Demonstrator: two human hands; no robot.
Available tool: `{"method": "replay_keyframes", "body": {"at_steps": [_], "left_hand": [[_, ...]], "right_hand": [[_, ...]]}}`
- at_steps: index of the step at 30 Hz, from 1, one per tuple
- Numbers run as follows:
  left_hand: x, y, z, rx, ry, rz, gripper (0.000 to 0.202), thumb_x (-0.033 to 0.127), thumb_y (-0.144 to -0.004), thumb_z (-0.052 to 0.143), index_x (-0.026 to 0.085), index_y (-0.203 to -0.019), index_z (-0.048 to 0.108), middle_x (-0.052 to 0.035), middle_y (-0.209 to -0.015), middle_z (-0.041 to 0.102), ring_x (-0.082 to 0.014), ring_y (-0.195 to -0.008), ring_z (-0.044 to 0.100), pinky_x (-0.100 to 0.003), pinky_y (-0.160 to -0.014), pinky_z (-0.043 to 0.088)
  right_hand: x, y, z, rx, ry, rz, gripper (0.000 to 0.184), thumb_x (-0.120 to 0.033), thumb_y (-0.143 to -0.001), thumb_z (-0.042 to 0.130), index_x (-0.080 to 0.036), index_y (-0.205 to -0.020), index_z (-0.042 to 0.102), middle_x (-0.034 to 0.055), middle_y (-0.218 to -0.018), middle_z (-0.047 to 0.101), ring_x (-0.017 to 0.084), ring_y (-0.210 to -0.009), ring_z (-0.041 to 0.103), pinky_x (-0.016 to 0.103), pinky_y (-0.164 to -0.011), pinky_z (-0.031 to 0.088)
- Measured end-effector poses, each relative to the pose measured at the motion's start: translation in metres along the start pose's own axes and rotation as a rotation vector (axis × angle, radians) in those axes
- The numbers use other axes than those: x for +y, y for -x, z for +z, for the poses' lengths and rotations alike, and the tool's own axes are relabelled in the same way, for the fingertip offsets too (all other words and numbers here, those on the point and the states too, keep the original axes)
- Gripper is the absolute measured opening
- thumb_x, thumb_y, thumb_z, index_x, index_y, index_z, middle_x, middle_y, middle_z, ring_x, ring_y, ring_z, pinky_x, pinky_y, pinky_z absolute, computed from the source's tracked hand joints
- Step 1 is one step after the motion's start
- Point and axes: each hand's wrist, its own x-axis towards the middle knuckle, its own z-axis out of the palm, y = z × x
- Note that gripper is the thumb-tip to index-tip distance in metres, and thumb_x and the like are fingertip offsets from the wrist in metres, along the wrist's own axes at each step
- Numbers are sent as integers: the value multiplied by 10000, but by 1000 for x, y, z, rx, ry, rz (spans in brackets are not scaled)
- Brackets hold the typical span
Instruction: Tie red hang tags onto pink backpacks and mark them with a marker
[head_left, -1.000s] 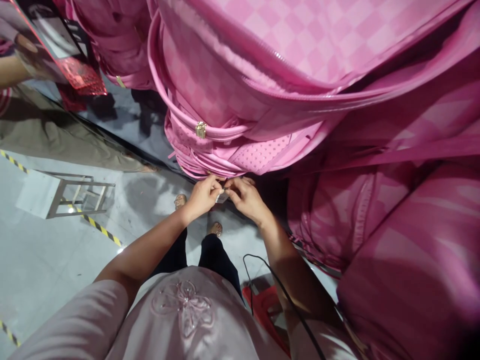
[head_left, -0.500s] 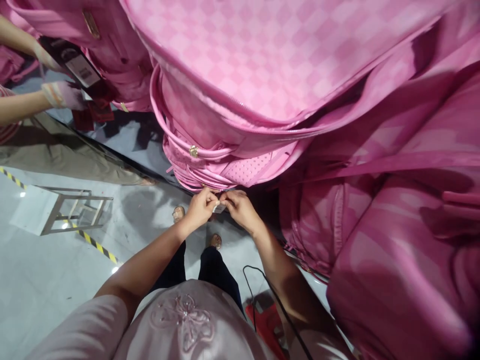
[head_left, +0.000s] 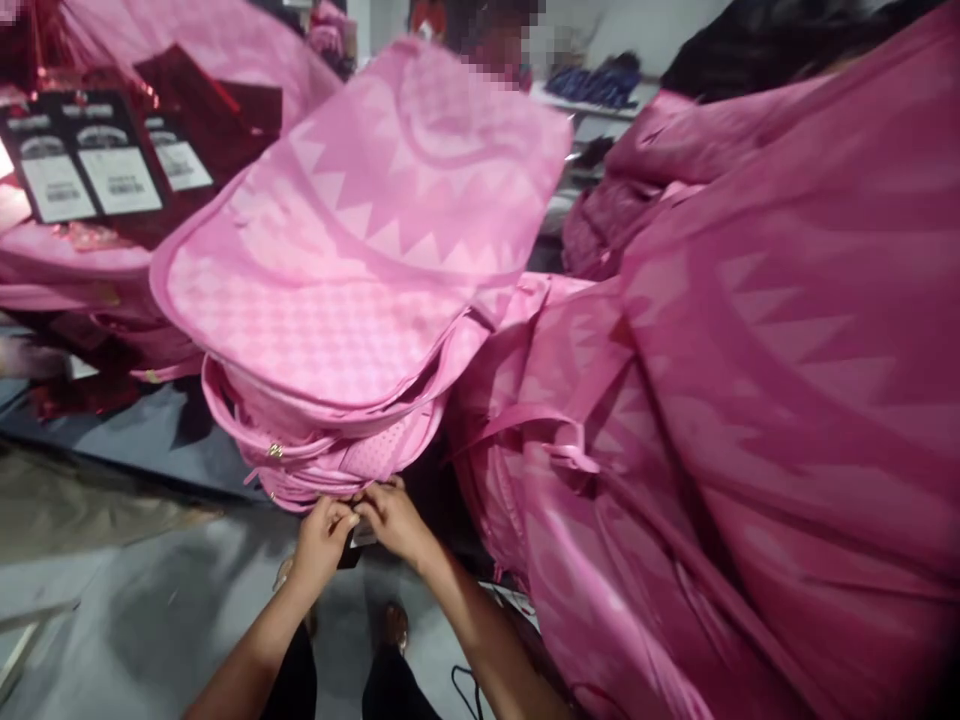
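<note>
Tag: one dark tag [head_left: 348, 556] with a white label hangs between the person's hands, under the lower end of the backpack [head_left: 360, 270] and just off the tabletop's [head_left: 161, 428] front edge.
Left hand [head_left: 324, 525]: thumb and fingers closed in a pinch at the tag's upper end.
Right hand [head_left: 394, 515]: closed in a matching pinch just beside it, thumb tips nearly meeting; the small piece between them is too fine to make out.
Fingertip work: the step in hand appears to be handling the tag at its top, close to the backpack's gathered straps [head_left: 322, 480].
Next move: seems to call for small, steady fingertip control, keeping the tag clear of the strap folds.
Backpack: one in front of the hands, its lower end at the tabletop's front edge, its body reaching back.
Gold clip: one plain to see on the backpack's looped strap [head_left: 275, 451].
Hang tags: three with white labels [head_left: 120, 178] toward the tabletop's left end, on other pink cloth.
Pink bags: several overlap on the right [head_left: 787, 350]; they cannot be counted.
Other person: one blurred hand [head_left: 30, 358] near the tabletop's left end.
Feet: two [head_left: 395, 625], on the floor below the front edge.
</note>
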Motion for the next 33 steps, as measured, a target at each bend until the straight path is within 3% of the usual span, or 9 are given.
{"method": "replay_keyframes", "body": {"at_steps": [3, 6, 10, 13, 19, 22, 25, 29, 33], "left_hand": [[-5, 4, 0, 35, 87, -75, 396, 545, -689, 705, 179, -778, 585, -35, -724, 692, -197, -697, 661, -300, -675, 523], [-15, -3, -2, 144, 96, -188, 590, 701, -534, 768, 187, -724, 548, -18, -619, 650, -201, -586, 629, -295, -544, 498], [-14, -11, -4, 20, 135, -210, 693, 695, -406, 833, 185, -759, 524, -38, -724, 701, -212, -665, 654, -298, -582, 511], [0, -4, -3, 47, 120, -187, 706, 721, -451, 799, 181, -833, 553, -38, -755, 713, -216, -669, 650, -311, -596, 501], [21, 2, 1, 103, 100, -176, 655, 703, -511, 762, 211, -881, 540, 0, -670, 688, -232, -606, 652, -319, -550, 502], [17, 1, -3, 17, 187, -140, 561, 625, -574, 754, 208, -885, 543, -8, -715, 700, -220, -655, 667, -312, -599, 521], [3, -1, -5, -57, 231, -113, 441, 520, -617, 741, 203, -838, 530, 16, -612, 636, -162, -546, 576, -264, -542, 451], [-13, -7, 1, 3, 275, -99, 412, 419, -641, 695, 194, -951, 541, 33, -591, 603, -145, -524, 527, -244, -513, 401], [-12, -9, 2, 43, 290, -96, 333, 419, -630, 684, 206, -802, 494, 37, -571, 577, -135, -515, 511, -246, -517, 395]], "right_hand": [[-4, 4, 2, 9, -49, -6, 149, -82, -829, 584, -201, -913, 612, -6, -851, 665, 151, -834, 609, 276, -876, 412], [0, 3, 2, -11, -169, -3, 199, -63, -810, 556, -202, -941, 610, -38, -802, 624, 109, -738, 589, 183, -705, 436], [-1, 1, 0, 25, -91, 112, 162, -135, -858, 563, -227, -972, 632, -57, -776, 622, 105, -727, 602, 195, -762, 457], [-6, 5, 4, 63, 5, 90, 147, -179, -840, 612, -240, -970, 643, -47, -800, 643, 137, -782, 621, 250, -865, 447], [-3, 7, 13, 165, -255, 131, 164, -153, -775, 582, -243, -899, 639, -66, -670, 569, 109, -611, 532, 195, -623, 394], [-3, 7, 18, 178, -326, 105, 110, -175, -754, 571, -229, -848, 591, -56, -682, 541, 116, -630, 499, 213, -626, 376], [0, 5, 23, 143, -375, 69, 174, -147, -725, 495, -227, -874, 532, -34, -731, 527, 134, -674, 503, 234, -649, 387], [4, 0, 28, 137, -297, 112, 132, -168, -737, 470, -238, -843, 507, -12, -715, 552, 175, -664, 540, 285, -665, 404], [4, 0, 30, 132, -208, 81, 142, -188, -734, 506, -243, -861, 536, 23, -801, 608, 219, -768, 579, 333, -742, 418]]}}
